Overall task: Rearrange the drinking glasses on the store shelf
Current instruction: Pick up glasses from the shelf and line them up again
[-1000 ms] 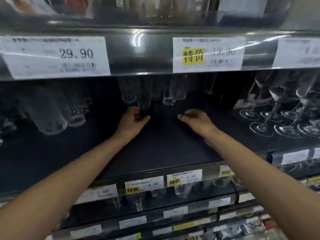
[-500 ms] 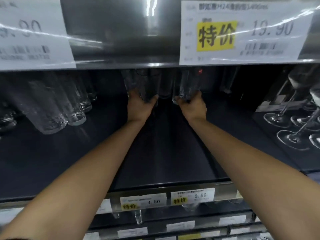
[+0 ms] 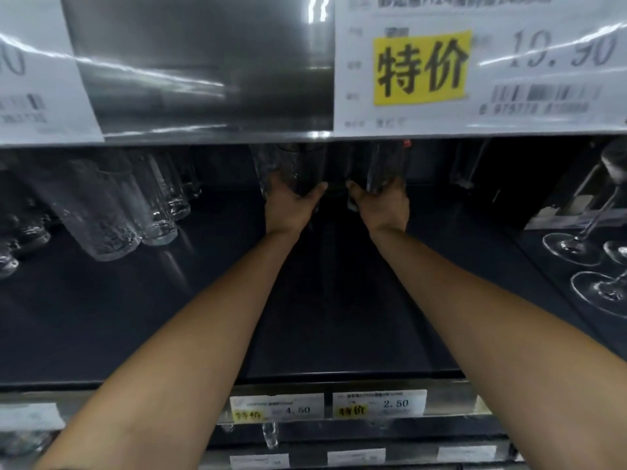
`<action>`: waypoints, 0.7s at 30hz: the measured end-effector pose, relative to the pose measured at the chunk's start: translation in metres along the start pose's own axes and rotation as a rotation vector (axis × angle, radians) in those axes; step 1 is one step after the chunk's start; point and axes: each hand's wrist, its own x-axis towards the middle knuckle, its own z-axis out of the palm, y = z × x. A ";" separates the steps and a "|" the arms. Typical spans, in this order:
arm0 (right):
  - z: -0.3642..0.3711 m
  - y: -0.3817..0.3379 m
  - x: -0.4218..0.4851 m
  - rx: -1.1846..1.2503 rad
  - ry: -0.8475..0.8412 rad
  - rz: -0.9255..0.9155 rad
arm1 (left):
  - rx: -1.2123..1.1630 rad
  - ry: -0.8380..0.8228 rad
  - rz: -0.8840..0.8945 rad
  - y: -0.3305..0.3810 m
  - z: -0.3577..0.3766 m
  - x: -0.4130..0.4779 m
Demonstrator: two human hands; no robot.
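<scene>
In the head view, the left hand [image 3: 291, 205] is gripping one tall glass [image 3: 300, 166] near its base and the right hand [image 3: 383, 207] is gripping a second glass [image 3: 385, 164] just beside it, both standing long-axis vertical, deep on the shelf [image 3: 339, 317]. Their tops are hiding behind the upper shelf rail [image 3: 203, 79], leaving mouth-up or mouth-down unreadable.

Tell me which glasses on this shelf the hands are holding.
The tall glasses at the back centre: the left hand grips one, the right hand another. The row at left and the stemmed glasses at right stand untouched.
</scene>
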 end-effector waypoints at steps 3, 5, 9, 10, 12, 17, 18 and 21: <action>-0.002 0.004 -0.002 0.002 -0.039 -0.025 | -0.026 -0.026 -0.018 0.001 -0.003 -0.006; -0.008 0.006 -0.005 0.046 -0.087 -0.008 | -0.031 -0.044 -0.004 0.003 -0.005 -0.012; -0.028 0.010 -0.017 0.224 -0.183 0.072 | -0.092 -0.110 -0.030 0.005 -0.010 -0.027; -0.034 0.011 -0.021 0.255 -0.198 0.078 | -0.102 -0.131 -0.037 0.005 -0.012 -0.031; -0.046 0.013 -0.031 0.287 -0.243 0.070 | -0.111 -0.157 -0.054 0.007 -0.016 -0.042; -0.072 0.014 -0.055 0.312 -0.353 0.030 | -0.092 -0.136 -0.066 0.020 -0.029 -0.075; -0.078 0.014 -0.060 0.316 -0.379 0.030 | -0.091 -0.133 -0.071 0.021 -0.032 -0.081; -0.095 0.015 -0.073 0.344 -0.448 0.069 | -0.099 -0.127 -0.140 0.035 -0.038 -0.101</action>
